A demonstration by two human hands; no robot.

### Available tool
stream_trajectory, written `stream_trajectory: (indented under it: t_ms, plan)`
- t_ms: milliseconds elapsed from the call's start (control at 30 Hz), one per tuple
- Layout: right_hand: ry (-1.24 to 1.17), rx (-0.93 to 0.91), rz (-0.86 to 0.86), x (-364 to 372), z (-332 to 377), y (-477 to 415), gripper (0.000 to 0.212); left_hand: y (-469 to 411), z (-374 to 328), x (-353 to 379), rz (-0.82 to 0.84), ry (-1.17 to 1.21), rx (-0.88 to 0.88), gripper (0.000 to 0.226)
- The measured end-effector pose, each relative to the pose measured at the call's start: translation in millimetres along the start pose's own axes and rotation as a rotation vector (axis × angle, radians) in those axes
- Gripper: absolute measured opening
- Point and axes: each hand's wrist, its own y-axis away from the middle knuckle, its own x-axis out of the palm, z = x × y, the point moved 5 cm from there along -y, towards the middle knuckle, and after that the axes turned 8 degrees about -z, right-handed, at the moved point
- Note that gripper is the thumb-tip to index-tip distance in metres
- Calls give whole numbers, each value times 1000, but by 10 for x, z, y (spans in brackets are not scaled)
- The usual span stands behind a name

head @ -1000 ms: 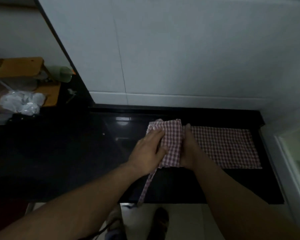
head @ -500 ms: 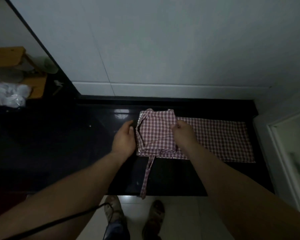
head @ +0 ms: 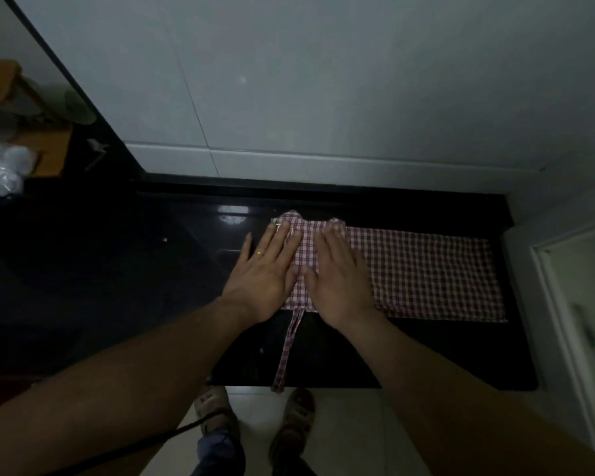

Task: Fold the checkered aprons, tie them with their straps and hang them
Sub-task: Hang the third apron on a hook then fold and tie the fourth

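– Hands: how are they lying right now?

– Both are lying flat and open, side by side, pressing down. The left hand (head: 265,273) and the right hand (head: 340,280) are covering the folded left end of the red-and-white checkered cloth apron (head: 426,273), with nothing gripped in either.

– And where is the apron sitting?

– It is lying on the glossy black stone counter (head: 152,269), near the back wall. Its long axis is running left to right. The unfolded stretch is extending away to the right of the hands, so the right hand is sitting nearer to it.

– What about the tie?

– One narrow checkered strap (head: 289,348) is trailing from under the fold towards the person and is hanging over the counter's front edge, between the two forearms.

– What is differing from half a second ago?

– Then the left hand was resting beside the fold's left edge, off the cloth, and the right was pinching the fold's far right corner. Now both palms are flattening it. I am judging that the next fold will be going rightward.
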Motion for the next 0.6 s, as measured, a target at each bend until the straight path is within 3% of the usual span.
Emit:
stream_trajectory:
  t_ms: [133, 267, 400, 467, 533, 600]
  plan:
    - [24, -6, 128, 234, -141, 16, 69, -25, 33, 41, 4, 2, -28, 68]
    - [23, -18, 136, 200, -153, -44, 69, 18, 78, -193, -301, 279, -463, 64]
    - [-34, 31, 121, 242, -78, 0, 69, -66, 81, -174, -137, 853, -806, 37]
    - [-123, 16, 136, 221, 36, -11, 69, -6, 140, -195, -87, 1062, -863, 30]
    - [-168, -12, 105, 143, 147, 18, 67, 115, 280, -294, -159, 1009, -862, 18]
    - [-184, 33, -31, 83, 190, 83, 51, 240, 434, -393, -261, 861, -877, 19]
